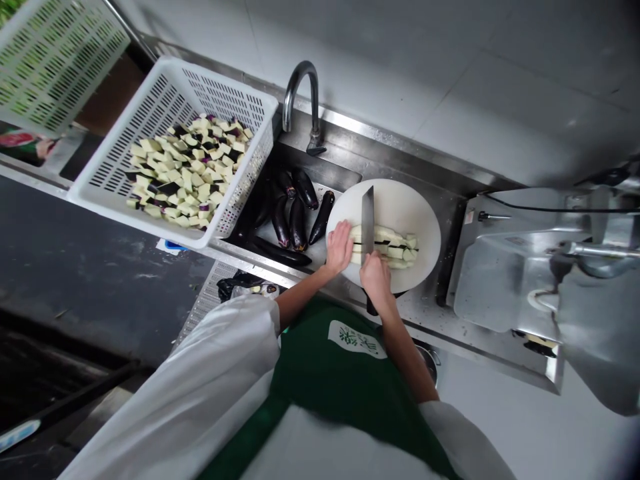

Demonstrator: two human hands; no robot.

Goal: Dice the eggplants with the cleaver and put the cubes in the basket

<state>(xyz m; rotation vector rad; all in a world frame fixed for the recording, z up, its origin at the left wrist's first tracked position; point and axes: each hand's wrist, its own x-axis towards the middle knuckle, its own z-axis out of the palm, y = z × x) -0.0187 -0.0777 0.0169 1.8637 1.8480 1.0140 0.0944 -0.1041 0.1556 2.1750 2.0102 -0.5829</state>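
My right hand (375, 275) is closed on the handle of a cleaver (368, 220), whose blade stands across a row of cut aubergine strips (390, 243) on a round white cutting board (400, 200). My left hand (339, 245) presses down on the left end of the strips, fingers curled, just left of the blade. Several cut cubes lie at the strips' right end.
Several whole dark aubergines (295, 213) lie in the steel sink (345, 175) under a curved tap (303, 100). A white perforated basket (165, 107) of aubergine cubes rests on the sink's left edge. A steel machine (545, 267) stands to the right. A second basket (50, 53) is at top left.
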